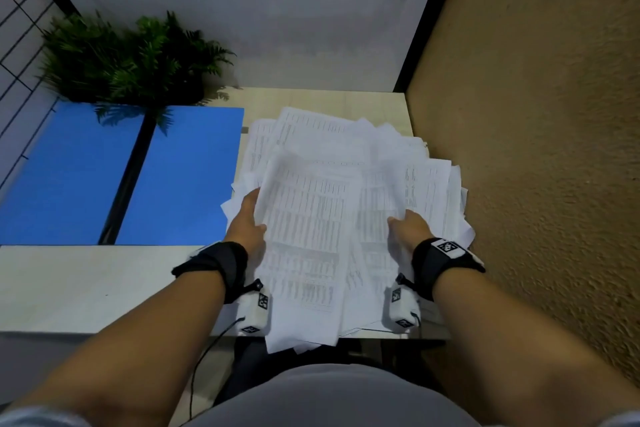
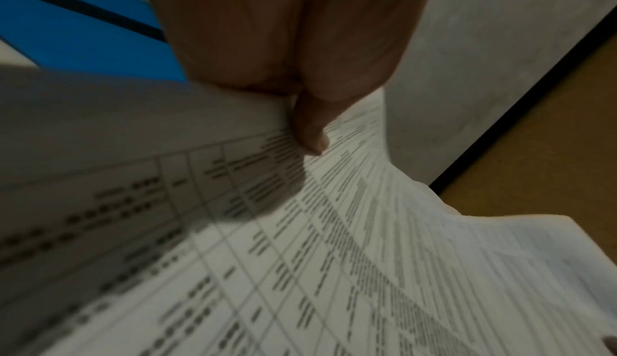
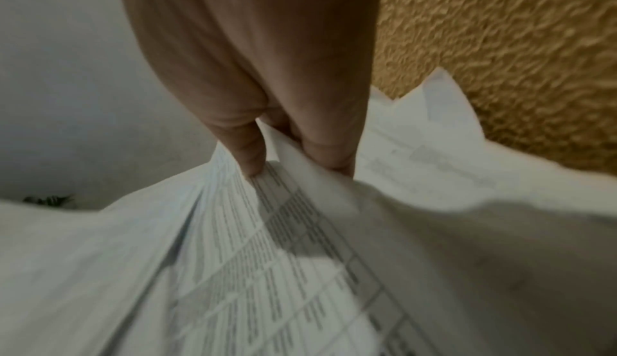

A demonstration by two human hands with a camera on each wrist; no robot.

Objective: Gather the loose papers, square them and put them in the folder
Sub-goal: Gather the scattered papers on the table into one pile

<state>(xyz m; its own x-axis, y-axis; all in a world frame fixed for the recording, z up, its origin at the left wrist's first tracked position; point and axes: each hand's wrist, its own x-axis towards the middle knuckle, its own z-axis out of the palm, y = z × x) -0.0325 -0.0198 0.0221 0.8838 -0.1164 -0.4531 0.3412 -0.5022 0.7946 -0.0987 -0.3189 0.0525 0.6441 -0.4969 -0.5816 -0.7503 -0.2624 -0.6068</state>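
A messy pile of printed white papers [image 1: 332,184] covers the right half of the desk and hangs over its front edge. My left hand [image 1: 247,218] grips the pile's left side, thumb on top of the sheets [image 2: 310,134] and fingers hidden beneath. On the pile's right side my right hand [image 1: 407,227] pinches several sheets [image 3: 293,203] between thumb and fingers [image 3: 330,150]. The sheets between both hands bow upward. An open blue folder [image 1: 86,177] with a black spine lies flat at the left of the papers.
A green fern plant [image 1: 131,59] stands behind the folder at the back left. A rough tan wall [image 1: 536,114] runs close along the right of the desk [image 1: 69,284]. A grey panel closes the back.
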